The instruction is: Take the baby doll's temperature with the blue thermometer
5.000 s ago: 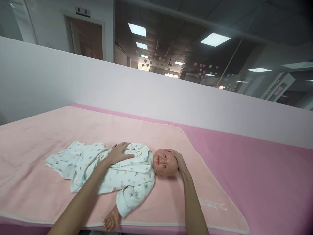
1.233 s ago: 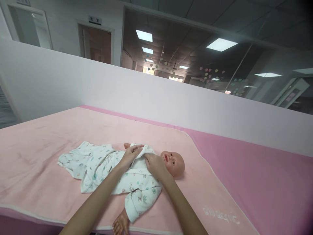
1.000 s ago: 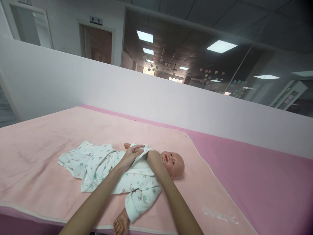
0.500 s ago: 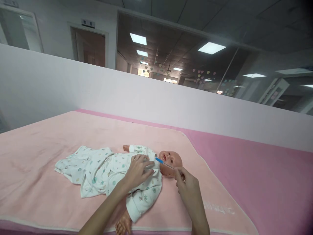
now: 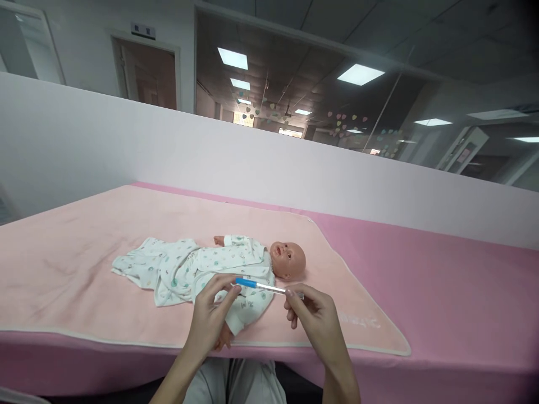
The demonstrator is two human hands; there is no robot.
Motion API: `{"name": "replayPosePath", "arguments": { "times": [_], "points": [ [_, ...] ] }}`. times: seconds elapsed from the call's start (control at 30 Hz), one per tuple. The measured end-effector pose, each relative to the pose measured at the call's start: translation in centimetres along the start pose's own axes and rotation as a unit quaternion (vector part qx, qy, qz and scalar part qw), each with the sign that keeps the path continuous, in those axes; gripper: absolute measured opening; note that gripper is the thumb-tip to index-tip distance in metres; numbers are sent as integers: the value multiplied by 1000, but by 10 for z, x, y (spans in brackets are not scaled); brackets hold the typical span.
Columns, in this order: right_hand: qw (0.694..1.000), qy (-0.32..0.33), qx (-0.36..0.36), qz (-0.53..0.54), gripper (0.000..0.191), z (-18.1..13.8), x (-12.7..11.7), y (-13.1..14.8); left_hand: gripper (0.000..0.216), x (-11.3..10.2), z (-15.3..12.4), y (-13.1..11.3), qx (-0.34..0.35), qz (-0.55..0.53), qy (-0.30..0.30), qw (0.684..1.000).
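Observation:
A slim clear thermometer (image 5: pixel 272 289) with a blue cap (image 5: pixel 246 283) is held level above the near edge of the bed. My right hand (image 5: pixel 314 311) pinches its clear end between thumb and fingers. At the other end, the thumb and fingertips of my left hand (image 5: pixel 214 303) close on the tip of the blue cap. Behind my hands a baby doll (image 5: pixel 288 261) lies on its back, head to the right. It wears a white patterned outfit (image 5: pixel 179 272). My left hand hides part of the doll's near sleeve and arm.
Under the doll is a peach blanket (image 5: pixel 84 241) with white edging, spread over a pink bed cover (image 5: pixel 442 292). A white partition (image 5: pixel 252 163) runs along the back. My legs (image 5: pixel 236 384) are below the near bed edge.
My right hand has brought the thermometer away from the doll's face, nearer to me. My left hand has left the doll's chest and come to the blue cap. The view has shifted.

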State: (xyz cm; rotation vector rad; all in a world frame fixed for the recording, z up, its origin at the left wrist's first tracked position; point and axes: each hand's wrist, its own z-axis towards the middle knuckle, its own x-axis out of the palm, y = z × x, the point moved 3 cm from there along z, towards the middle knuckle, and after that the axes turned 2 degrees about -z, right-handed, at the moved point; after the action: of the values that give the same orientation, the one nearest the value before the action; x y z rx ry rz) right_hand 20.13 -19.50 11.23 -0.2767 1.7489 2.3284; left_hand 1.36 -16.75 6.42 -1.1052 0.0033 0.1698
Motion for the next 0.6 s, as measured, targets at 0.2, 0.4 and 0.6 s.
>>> {"name": "replayPosePath", "arguments": {
  "times": [0.2,0.4,0.6],
  "points": [
    [1000,17,-1,4,27,-32,0,6,27,-9,-43,-15,-14,-3,-3,1000],
    [997,33,12,70,30,-67,-4,2,17,-20,-74,-24,16,-15,-4,1000],
    [977,-36,-20,207,44,-88,27,-13,12,-9,-90,-40,71,-3,17,997]
  ]
}}
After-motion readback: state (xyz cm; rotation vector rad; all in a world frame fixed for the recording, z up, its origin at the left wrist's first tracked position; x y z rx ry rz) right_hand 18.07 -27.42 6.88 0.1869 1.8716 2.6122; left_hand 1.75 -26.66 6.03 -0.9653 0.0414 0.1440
